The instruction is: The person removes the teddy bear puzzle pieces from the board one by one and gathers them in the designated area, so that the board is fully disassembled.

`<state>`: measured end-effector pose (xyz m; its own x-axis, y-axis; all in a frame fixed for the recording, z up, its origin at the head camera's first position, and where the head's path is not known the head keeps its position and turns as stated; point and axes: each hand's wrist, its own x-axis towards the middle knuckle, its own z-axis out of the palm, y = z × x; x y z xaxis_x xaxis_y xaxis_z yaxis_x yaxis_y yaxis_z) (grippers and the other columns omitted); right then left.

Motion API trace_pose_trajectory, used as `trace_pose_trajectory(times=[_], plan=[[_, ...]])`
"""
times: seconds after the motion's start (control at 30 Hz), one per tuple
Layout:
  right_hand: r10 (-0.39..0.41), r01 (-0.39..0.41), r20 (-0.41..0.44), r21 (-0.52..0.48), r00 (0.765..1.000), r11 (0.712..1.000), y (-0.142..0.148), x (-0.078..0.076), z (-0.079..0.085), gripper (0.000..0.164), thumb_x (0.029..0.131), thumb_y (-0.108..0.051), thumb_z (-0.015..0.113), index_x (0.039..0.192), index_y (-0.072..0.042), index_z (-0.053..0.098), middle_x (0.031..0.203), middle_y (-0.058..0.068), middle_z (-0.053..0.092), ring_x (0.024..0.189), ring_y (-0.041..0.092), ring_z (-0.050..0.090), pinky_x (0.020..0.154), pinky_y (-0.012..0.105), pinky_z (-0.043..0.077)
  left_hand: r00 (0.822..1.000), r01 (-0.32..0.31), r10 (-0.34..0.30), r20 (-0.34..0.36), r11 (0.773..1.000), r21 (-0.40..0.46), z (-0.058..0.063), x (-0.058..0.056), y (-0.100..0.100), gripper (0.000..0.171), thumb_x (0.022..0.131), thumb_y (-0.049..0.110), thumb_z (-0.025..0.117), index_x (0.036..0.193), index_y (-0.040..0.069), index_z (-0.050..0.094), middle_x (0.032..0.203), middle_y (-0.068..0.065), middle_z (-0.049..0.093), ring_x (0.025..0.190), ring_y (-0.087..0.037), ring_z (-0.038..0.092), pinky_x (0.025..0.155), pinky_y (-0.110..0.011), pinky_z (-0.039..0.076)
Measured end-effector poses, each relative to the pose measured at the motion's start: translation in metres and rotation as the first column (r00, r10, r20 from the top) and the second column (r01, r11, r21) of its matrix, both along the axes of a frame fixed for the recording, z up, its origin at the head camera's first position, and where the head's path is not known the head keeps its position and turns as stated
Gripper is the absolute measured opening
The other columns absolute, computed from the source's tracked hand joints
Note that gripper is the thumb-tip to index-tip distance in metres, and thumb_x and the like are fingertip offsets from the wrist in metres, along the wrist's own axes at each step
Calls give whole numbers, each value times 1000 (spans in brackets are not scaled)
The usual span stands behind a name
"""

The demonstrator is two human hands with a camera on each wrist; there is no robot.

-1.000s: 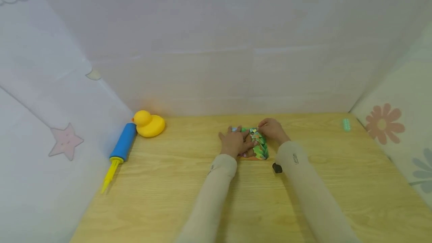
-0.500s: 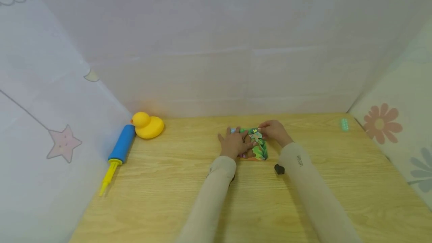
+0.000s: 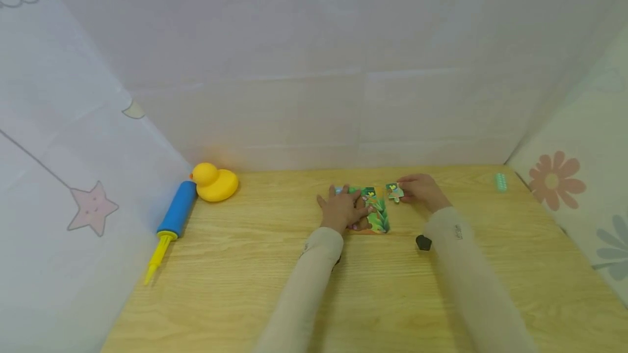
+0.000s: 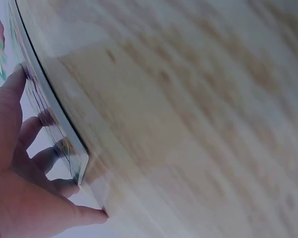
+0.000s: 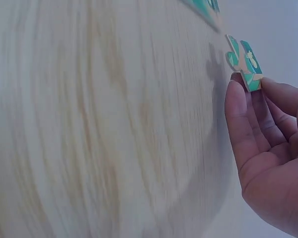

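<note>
My left hand [image 3: 340, 210] lies with spread fingers on a jigsaw puzzle board [image 3: 380, 221], printed with green leaves. In the left wrist view, several fingertips rest on the board's edge [image 4: 64, 130], and one digit of this hand [image 4: 10, 168] touches the tabletop beside its corner. To the right of the board, my right hand [image 3: 424, 192] pinches a small puzzle piece [image 3: 394, 192] between thumb and fingers. The right wrist view shows that puzzle piece [image 5: 247, 64] tilted, above its shadow on the table, green with a pale yellow figure. The left hand covers the board's left part.
A yellow rubber duck [image 3: 216, 183] and a blue hand pump [image 3: 177, 206] with a yellow nozzle stand at the table's left. A small mint-green item [image 3: 501, 182] lies at the back right. A small black object [image 3: 423, 242] shows beside the right sleeve. Printed cloth walls surround the wooden table [image 3: 275, 266].
My right hand has moved right, carrying the puzzle piece off the board; earlier the piece overlapped the board's upper right. The left hand has stayed on the board.
</note>
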<state>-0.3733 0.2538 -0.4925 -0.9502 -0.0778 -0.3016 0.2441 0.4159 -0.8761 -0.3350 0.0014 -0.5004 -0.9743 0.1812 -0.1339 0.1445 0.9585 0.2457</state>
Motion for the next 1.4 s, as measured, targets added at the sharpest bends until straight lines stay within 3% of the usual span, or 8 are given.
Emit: trace_pose_trajectory(times=[0.23, 0.43, 0.57, 0.7, 0.93, 1.23, 1.3, 1.4], plan=[[-23, 23, 21, 14, 1000, 1000, 45, 18, 1, 49, 109, -23, 46, 151, 1, 43, 141, 16, 52, 105, 14, 62, 91, 27, 59, 1000, 14, -14, -17, 1000, -23, -2, 3, 0, 75, 89, 79, 49, 153, 43, 41, 167, 2, 31, 156, -40, 19, 116, -76, 19], [-7, 7, 2, 60, 1000, 998, 79, 29, 4, 53, 110, -24, 41, 154, 4, 36, 153, 26, 40, 112, 17, 60, 92, 27, 59, 1000, 21, -21, -19, 999, -43, -7, 4, 1, 74, 89, 79, 48, 153, 43, 41, 167, 1, 31, 156, -41, 20, 114, -77, 21], [-34, 34, 8, 77, 999, 996, 97, 29, 4, 53, 110, -25, 42, 154, 4, 37, 144, 20, 48, 100, 6, 60, 89, 25, 59, 999, 19, -20, -26, 999, -41, -7, 4, 1, 75, 88, 80, 48, 153, 43, 42, 167, 0, 33, 155, -42, 22, 113, -77, 22], [-48, 47, 1, 93, 999, 995, 110, 28, 4, 54, 110, -26, 43, 153, 5, 38, 136, 15, 52, 94, 3, 60, 87, 23, 59, 999, 1, -3, -44, 999, -46, -3, 4, 0, 74, 89, 79, 48, 152, 42, 43, 166, 1, 35, 154, -41, 24, 113, -76, 24], [-48, 48, -4, 170, 999, 984, 129, 33, -3, 55, 110, -29, 40, 153, 5, 36, 157, 33, 34, 83, -2, 65, 80, 20, 58, 999, 7, -10, -38, 998, -60, 3, 5, 3, 73, 89, 79, 48, 153, 43, 42, 166, 1, 34, 155, -40, 24, 113, -76, 25], [-98, 106, -53, 171, 994, 980, 136, 35, 1, 51, 107, -23, 49, 147, 8, 44, 147, 33, 47, 80, -1, 68, 79, 22, 60, 999, -3, 0, -42, 998, -70, 4, 6, 3, 75, 88, 80, 47, 153, 44, 41, 166, 1, 35, 155, -38, 24, 113, -75, 26], [-88, 97, -56, 202, 995, 975, 136, 36, 4, 51, 108, -23, 49, 147, 9, 44, 148, 34, 46, 85, 2, 68, 81, 24, 61, 999, -5, 2, -44, 997, -71, 4, 5, 3, 75, 89, 80, 48, 153, 43, 42, 166, 1, 35, 154, -38, 25, 113, -75, 27], [-55, 72, -67, 289, 996, 955, 136, 37, 9, 50, 108, -24, 46, 145, 10, 46, 148, 36, 44, 99, 23, 72, 89, 35, 61, 999, -9, 6, -45, 998, -69, 4, 5, 4, 75, 88, 81, 48, 153, 44, 42, 166, 2, 35, 154, -38, 25, 113, -75, 26]])
